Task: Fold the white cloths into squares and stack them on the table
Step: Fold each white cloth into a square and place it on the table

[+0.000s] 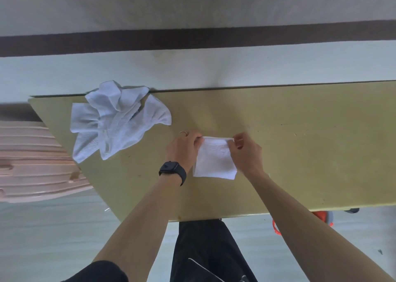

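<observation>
Fingers (238, 139) of my left hand (182, 150) and right hand (246, 152) pinch the folded cloth's (214, 160) far corners, I judge to square that edge. It lies mid-table (300, 153). The unfolded pile (115, 118) sits far left, with bare room to the right for stacking.

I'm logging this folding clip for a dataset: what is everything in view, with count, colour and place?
folded cloth: one, white, mid-table, between the hands
crumpled cloths: pile, count unclear, white, table's far left
table: one, olive-yellow, across the view
ridged plastic object: one, pink, left of table
orange object: one, below table's near edge, right
watch: one, black, left wrist
left hand: one, pinching folded cloth's far left corner
right hand: one, pinching its far right corner
</observation>
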### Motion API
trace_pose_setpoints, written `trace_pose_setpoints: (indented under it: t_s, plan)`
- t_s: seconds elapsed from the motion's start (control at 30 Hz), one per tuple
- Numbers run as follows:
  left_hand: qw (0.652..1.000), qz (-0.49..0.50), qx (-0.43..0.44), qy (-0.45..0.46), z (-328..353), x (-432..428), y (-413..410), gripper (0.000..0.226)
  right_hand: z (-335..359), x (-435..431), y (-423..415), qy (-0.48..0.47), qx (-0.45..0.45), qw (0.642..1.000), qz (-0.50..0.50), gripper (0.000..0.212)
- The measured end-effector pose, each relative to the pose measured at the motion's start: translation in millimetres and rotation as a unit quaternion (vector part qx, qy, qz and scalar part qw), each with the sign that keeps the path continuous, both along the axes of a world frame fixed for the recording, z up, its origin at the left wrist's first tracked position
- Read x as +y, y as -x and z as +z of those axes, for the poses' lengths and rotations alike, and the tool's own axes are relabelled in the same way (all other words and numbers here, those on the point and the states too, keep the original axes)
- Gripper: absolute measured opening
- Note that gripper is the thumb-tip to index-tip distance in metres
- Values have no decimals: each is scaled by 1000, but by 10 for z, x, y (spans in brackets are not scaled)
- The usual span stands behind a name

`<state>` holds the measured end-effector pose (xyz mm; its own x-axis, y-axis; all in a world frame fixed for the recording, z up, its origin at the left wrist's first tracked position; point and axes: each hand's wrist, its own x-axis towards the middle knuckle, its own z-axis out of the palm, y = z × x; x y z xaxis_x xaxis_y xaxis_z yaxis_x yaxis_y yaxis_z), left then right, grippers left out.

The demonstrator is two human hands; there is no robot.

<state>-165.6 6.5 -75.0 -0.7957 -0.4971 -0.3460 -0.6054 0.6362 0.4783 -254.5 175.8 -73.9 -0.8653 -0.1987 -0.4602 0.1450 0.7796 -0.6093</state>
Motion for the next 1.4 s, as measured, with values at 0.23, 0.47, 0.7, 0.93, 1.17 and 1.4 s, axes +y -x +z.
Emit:
trace_pose_setpoints:
  t_s: [0.23, 0.47, 0.7, 0.93, 1.17, 1.4]
  plan:
    - [999, -38, 6, -19, -28, -132, -101, 25, -112, 56, -67, 0, 66, 997, 45, 14]
    - [990, -130, -2, 45, 39, -224, 74, 22, -171, 43, -86, -21, 87, 994, 67, 16]
    - [990, -132, -38, 13, 85, -337, 250, 18, -174, 37, -86, -42, 85, 992, 82, 16]
    - [985, -166, 6, 49, 121, -373, 281, 14, -171, 50, -79, -43, 85, 992, 80, 17]
    - [987, -149, -44, 29, 30, -371, 329, 18, -169, 46, -81, -37, 82, 993, 73, 17]
    - [991, -98, 66, 64, 108, -121, 47, 27, 29, 93, -180, 23, 4, 999, -40, 33]
